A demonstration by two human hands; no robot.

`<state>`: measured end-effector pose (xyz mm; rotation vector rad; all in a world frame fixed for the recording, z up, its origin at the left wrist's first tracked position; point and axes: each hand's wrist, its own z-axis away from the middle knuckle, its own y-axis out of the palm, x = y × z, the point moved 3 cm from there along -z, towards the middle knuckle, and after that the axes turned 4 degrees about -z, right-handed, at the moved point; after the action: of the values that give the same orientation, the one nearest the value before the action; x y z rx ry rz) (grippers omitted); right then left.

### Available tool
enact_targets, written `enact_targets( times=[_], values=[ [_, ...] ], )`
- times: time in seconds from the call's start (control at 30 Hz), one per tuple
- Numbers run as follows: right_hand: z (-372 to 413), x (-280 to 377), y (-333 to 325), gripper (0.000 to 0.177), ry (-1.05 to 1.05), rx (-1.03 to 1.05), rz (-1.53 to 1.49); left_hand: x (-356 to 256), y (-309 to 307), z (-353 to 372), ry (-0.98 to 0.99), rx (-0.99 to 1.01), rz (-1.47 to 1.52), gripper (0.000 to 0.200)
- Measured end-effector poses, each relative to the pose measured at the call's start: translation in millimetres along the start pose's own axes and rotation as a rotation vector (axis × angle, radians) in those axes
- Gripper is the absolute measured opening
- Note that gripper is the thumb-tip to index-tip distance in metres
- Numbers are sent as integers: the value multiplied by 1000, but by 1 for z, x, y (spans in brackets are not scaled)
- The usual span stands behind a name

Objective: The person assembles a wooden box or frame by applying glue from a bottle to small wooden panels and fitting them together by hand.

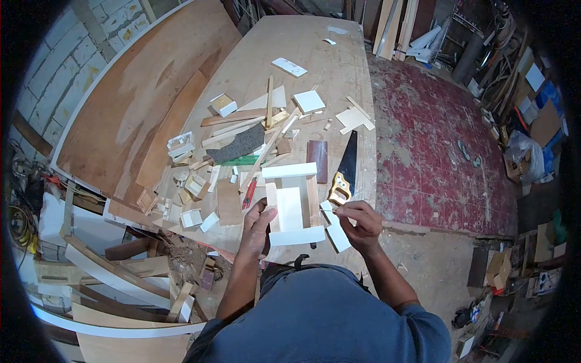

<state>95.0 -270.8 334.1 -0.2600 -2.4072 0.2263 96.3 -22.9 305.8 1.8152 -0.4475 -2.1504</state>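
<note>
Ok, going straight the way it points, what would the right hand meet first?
Likely the right side of the wooden box, which the left hand holds; depth is unclear from one view.

Grey block wall, red floor, seemingly tiled

Rectangular wooden frame, white ends, in left hand; thin piece in right hand.

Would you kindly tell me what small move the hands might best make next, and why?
Perhaps ease the right hand slightly inward: it pinches a thin piece pointing toward the right side of the wooden box, which the left hand holds by its opposite side. Whether the piece already touches is too small to tell.
</note>
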Motion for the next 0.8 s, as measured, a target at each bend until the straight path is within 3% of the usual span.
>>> enact_targets(
  times=[0.37, 0.67, 0.8],
  values=[
    [-9, 13, 0, 20, -143, 178, 167, -10, 0, 0, 75, 19, -152, 43],
    [-3, 10, -5, 24, -119, 227, 127, -13, -2, 0, 105, 3, -181, 46],
    [-6, 13, -7, 26, -5, 279, 80, -16, -5, -2, 137, 28, -212, 46]
  ],
)
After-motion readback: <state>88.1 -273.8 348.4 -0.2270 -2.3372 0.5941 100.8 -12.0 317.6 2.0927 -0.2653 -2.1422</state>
